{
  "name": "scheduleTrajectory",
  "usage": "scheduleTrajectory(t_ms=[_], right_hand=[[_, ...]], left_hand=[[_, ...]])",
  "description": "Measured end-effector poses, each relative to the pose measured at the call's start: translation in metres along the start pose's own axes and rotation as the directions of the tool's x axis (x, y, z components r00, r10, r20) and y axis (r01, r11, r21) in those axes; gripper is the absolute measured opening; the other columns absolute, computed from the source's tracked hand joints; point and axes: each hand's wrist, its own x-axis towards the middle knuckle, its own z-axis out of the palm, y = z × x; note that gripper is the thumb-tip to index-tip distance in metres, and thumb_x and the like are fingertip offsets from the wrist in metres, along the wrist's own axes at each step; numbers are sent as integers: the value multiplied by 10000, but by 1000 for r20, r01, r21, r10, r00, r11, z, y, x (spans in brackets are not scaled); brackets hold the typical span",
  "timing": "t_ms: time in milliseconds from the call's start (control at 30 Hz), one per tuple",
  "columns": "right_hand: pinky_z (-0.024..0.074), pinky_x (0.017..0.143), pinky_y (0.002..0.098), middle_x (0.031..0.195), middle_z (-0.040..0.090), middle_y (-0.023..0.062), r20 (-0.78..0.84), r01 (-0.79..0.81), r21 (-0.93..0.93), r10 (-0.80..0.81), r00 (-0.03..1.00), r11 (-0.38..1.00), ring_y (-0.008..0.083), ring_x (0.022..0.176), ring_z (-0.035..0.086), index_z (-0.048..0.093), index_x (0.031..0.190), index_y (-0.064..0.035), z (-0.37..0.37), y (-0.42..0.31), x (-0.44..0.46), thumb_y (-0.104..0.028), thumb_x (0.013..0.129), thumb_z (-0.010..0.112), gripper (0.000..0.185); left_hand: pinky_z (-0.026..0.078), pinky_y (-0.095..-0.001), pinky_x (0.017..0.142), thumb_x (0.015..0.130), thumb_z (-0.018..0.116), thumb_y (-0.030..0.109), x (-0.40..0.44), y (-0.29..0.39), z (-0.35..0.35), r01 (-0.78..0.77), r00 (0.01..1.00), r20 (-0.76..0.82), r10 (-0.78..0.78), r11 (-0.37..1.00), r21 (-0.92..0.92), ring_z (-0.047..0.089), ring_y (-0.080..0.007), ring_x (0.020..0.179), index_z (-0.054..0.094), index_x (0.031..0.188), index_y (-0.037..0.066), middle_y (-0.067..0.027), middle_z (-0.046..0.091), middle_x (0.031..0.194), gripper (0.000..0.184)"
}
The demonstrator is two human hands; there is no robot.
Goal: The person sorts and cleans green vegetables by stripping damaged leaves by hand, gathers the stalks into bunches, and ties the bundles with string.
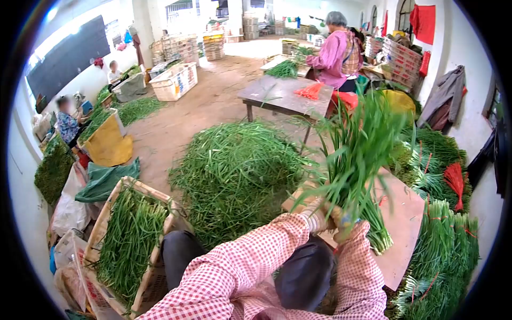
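Over the low board [401, 234] in front of me, a loose bunch of garlic chives [354, 144] stands tilted, with leaves up and blurred by motion. Its pale cut ends [381, 242] point down to the right. My right hand [346, 223] is closed around the lower part of the bunch and is somewhat smeared. Close beside it, my left hand [319, 214], in a light glove, is also closed at the bunch; leaves partly cover its fingers. Checked sleeves cover both forearms.
A big heap of loose greens [240, 165] lies on the floor ahead. On my left is a crate of chives [130, 234]. Tied bundles [440, 245] with red ties [454, 184] are stacked at right. Beyond stand a table [282, 93] and a person in pink [333, 61].
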Motion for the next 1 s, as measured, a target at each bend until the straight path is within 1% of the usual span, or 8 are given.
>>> scheduleTrajectory(t_ms=[200,333,433,533,633,700,833,1000], right_hand=[[555,670,349,932,657,112,88,-387,362,383,920,848,213,764,649,572,1094,0,70,-62,12,-136,740,742,415],[543,742,342,982,654,136,341,-536,248,446,828,807,224,847,651,575,1117,-4,122,-50,12,-236,786,714,429],[450,888,444,1090,619,188,345,-226,-306,329,879,925,299,1061,561,560,1206,-38,189,-57,1,-449,786,660,597],[446,852,463,1037,604,211,577,579,-700,-147,804,419,378,989,553,583,1163,-31,217,-36,6,-605,780,555,690],[429,919,421,1095,591,212,582,478,-809,356,731,342,340,1051,544,575,1169,-25,247,-59,13,-577,814,544,657],[440,902,400,1139,587,153,643,262,-543,195,741,798,283,1071,540,507,1270,-44,226,-24,18,-531,854,552,642],[397,945,365,1250,530,78,382,-462,-13,431,817,887,220,1157,478,389,1374,-103,159,-48,1,-624,886,430,715],[363,985,355,1276,496,146,134,-231,257,203,970,938,238,1179,462,372,1373,-46,140,23,-47,-743,841,319,879]], left_hand=[[356,-386,1047,517,897,330,-37,-74,-54,-41,992,71,104,800,-598,433,-266,1228,51,1443,22,-219,399,1337,1291],[378,-417,1038,581,880,324,-87,-99,-72,-63,994,-49,96,152,-986,455,-261,1214,198,1427,70,-136,445,1325,1116],[395,-415,1034,644,838,336,-132,-106,-66,-3,999,10,-44,-286,-958,501,-254,1170,415,1321,100,-74,520,1253,833],[395,-427,1031,670,810,344,-154,-147,-41,-158,981,-102,-163,-374,-914,504,-263,1168,450,1290,90,-86,537,1240,761],[437,-439,982,715,757,294,-174,-138,-52,-234,952,-129,-276,-393,-889,540,-280,1103,475,1259,84,-96,563,1183,648],[480,-432,932,732,730,263,-178,-155,-52,-235,940,-112,-321,-377,-896,567,-284,1059,459,1269,80,-102,576,1153,629],[496,-484,910,731,753,179,-154,-167,-61,-433,897,-423,-129,-455,-778,573,-285,1054,393,1324,103,-124,578,1150,698],[480,-462,922,728,758,275,-135,-138,-56,-480,870,-479,-118,-429,-765,549,-240,1028,415,1332,96,-57,555,1108,717]])
